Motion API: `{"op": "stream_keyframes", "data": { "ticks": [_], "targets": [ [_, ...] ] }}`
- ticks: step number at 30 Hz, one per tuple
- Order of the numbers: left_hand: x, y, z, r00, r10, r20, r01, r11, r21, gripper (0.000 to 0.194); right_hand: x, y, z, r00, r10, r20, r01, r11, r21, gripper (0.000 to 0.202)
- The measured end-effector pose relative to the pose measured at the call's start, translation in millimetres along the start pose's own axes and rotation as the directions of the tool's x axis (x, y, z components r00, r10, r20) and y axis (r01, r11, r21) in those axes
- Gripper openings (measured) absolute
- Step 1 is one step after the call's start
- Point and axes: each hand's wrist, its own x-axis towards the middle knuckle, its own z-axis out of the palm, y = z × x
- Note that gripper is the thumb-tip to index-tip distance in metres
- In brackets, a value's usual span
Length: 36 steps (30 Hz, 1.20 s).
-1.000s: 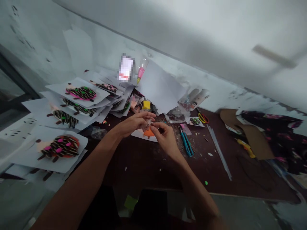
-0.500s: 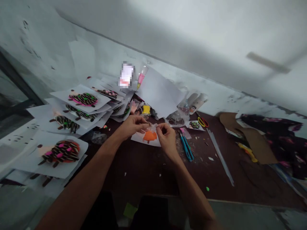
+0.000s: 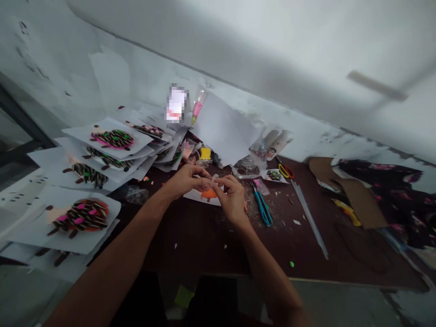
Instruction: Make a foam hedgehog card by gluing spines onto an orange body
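My left hand (image 3: 188,184) and my right hand (image 3: 231,198) meet over the middle of the table, fingertips pinched on a small clear plastic bag (image 3: 214,178). What the bag contains, if anything, is too blurred to make out. Just beneath them lies a white sheet (image 3: 195,195) bearing an orange clay-like shape (image 3: 208,194), partly covered by my fingers. Beyond my hands sits a small yellow packet (image 3: 205,153). Blue-handled scissors (image 3: 263,207) rest to the right of my right hand.
Several sheets with hedgehog pictures (image 3: 81,215) are piled at the left. A phone (image 3: 177,103) and a blank white sheet (image 3: 221,127) lean at the back. Rightward lie yellow-red scissors (image 3: 285,170), clear strips (image 3: 310,220), a yellow cutter (image 3: 346,212) and brown cardboard (image 3: 363,204).
My hands have come closer together around the plastic bag. My right hand has moved left and now covers more of the orange shape. The whole view has shifted slightly.
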Motion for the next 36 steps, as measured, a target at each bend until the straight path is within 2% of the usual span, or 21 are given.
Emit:
{"op": "stream_keyframes", "data": {
  "ticks": [6,10,15,20,31,36],
  "targets": [
    [-1.5,4.6,0.1,1.0,-0.013,0.025,0.011,0.997,0.078,0.014,-0.7,2.2,-0.8,0.999,-0.017,0.05,0.019,0.999,-0.05,0.014],
    [-3.4,8.4,0.0,0.997,-0.018,0.081,0.01,0.995,0.101,0.016,-2.3,4.3,-0.6,0.999,-0.034,0.016,0.034,0.998,-0.053,0.015],
    [-5.6,8.9,-1.9,0.996,-0.02,0.083,0.008,0.991,0.135,0.019,-5.2,1.5,0.8,0.998,-0.064,0.019,0.065,0.995,-0.079,0.014],
    [-5.6,7.7,-3.5,0.99,-0.052,0.13,0.025,0.979,0.203,0.02,-5.5,0.1,2.4,0.994,-0.076,0.082,0.083,0.992,-0.092,0.014],
    [-5.2,7.5,-1.8,0.997,-0.029,0.078,0.011,0.975,0.222,0.019,-5.3,-0.7,3.7,0.997,-0.041,0.067,0.043,0.999,-0.027,0.012],
    [-5.2,7.5,2.5,0.998,0.041,0.056,-0.055,0.96,0.273,0.019,-3.8,-1.4,8.6,1.0,-0.011,0.026,0.012,0.998,-0.058,0.013]
  ]
}}
